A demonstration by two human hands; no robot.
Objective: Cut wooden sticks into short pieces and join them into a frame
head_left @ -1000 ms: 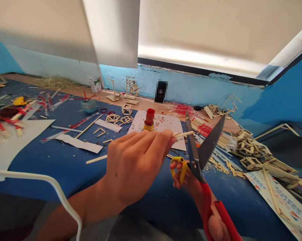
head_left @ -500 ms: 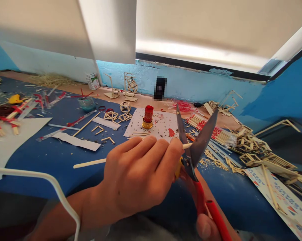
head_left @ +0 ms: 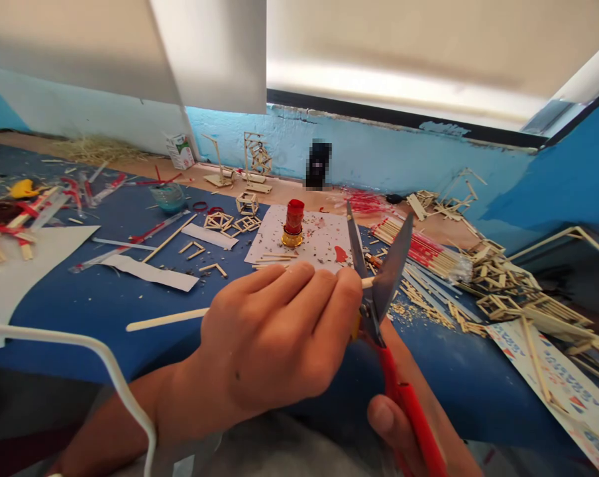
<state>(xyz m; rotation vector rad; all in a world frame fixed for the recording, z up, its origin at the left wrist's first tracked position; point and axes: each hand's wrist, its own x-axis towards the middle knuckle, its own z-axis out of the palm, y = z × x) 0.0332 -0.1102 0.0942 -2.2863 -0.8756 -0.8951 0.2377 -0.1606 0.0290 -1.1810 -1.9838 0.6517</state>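
Observation:
My left hand [head_left: 279, 338], back toward the camera, is closed round a pale wooden stick [head_left: 167, 320]. One long end of the stick juts out to the left, and a short tip shows at the right between the scissor blades. My right hand [head_left: 399, 424] holds red-handled scissors [head_left: 386, 278] with the blades parted and pointing up. Most of my right fingers are hidden behind the handles and my left hand. Beyond the hands, a red candle [head_left: 294, 217] in a gold holder stands on a white sheet [head_left: 324, 228] littered with dark bits.
Bundled sticks [head_left: 413, 250] and a pile of stick frames [head_left: 508, 285] lie at the right. Small stick shapes [head_left: 218, 223], paper strips [head_left: 155, 275] and a glass bowl [head_left: 167, 197] are at the left. A white cable [head_left: 101, 354] crosses the lower left.
The scissor blades have come closer together around the stick's tip. My right hand has shifted slightly left, and the stick's long end reaches a little farther left.

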